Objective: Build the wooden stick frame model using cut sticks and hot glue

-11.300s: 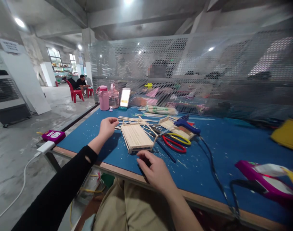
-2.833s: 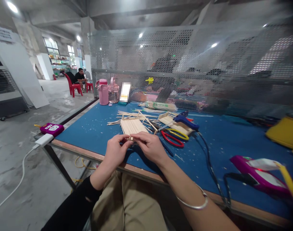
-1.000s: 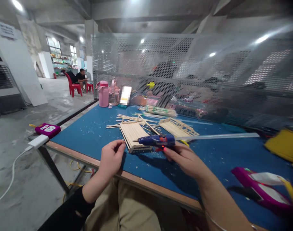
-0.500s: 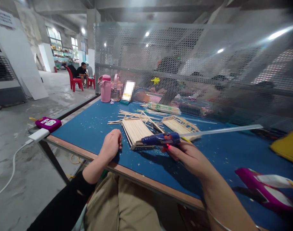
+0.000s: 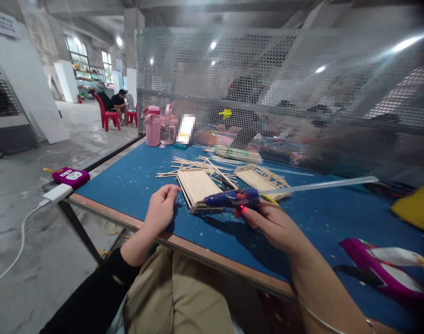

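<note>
My right hand (image 5: 272, 222) grips a blue hot glue gun (image 5: 232, 199) with a red light lit. A long clear glue stick (image 5: 323, 184) juts from its back end. The nozzle points left, over the near edge of a flat piece made of wooden sticks (image 5: 199, 185). Just left of that piece is my left hand (image 5: 161, 208), fingers curled and thumb against the index finger; whatever they hold, if anything, is hidden. A second stick-built piece with a raised openwork side (image 5: 262, 178) lies behind the glue gun.
Loose wooden sticks (image 5: 184, 161) and a bundle of sticks (image 5: 236, 154) lie farther back. A pink flask (image 5: 152, 125) stands by the perforated screen (image 5: 198, 60). Purple power strips sit at the left corner (image 5: 70, 176) and right side (image 5: 379, 269). A yellow item (image 5: 415, 208) is far right.
My left hand has turned slightly, and its thumb and index finger now point toward the flat stick piece. The glue gun stays in my right hand, almost unmoved.
</note>
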`<state>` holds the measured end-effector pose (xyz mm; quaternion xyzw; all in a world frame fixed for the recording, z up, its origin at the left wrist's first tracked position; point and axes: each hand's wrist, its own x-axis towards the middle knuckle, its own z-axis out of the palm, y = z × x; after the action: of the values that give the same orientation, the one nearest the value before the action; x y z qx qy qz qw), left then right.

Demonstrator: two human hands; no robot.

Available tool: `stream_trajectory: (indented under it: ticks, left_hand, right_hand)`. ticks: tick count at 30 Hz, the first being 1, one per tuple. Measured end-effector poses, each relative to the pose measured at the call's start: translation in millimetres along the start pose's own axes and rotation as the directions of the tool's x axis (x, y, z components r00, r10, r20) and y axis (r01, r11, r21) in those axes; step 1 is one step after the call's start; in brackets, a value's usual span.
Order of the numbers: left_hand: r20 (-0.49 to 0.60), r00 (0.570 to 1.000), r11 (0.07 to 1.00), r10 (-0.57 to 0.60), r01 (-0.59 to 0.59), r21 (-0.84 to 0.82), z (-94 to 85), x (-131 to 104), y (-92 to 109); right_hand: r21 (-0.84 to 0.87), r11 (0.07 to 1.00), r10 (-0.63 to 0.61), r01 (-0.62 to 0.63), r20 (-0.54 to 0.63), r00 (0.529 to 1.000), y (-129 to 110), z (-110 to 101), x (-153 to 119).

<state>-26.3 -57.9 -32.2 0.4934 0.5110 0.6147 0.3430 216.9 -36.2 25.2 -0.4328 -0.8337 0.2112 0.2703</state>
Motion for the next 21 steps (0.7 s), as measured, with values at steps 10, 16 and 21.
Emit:
stream_trajectory:
  ticks: [10, 16, 21]
  left_hand:
    - [0.016, 0.997, 0.985, -0.078, 0.079, -0.154, 2.9, 0.5, -4.4]
    - [0.032, 0.992, 0.96, -0.122, 0.126, -0.251, 3.5, -0.8, -0.1]
    - [0.034, 0.992, 0.961, -0.125, 0.13, -0.244, 3.1, -1.9, 0.7]
  right_hand:
    - [-0.019, 1.0, -0.022, 0.022, -0.026, 0.999, -1.8, 1.4, -0.1]
    - [0.003, 1.0, -0.014, 0.015, -0.036, 0.999, -4.5, 0.9, -0.4]
    - [0.022, 1.0, -0.011, 0.012, -0.028, 1.0, -4.3, -0.2, -1.2]
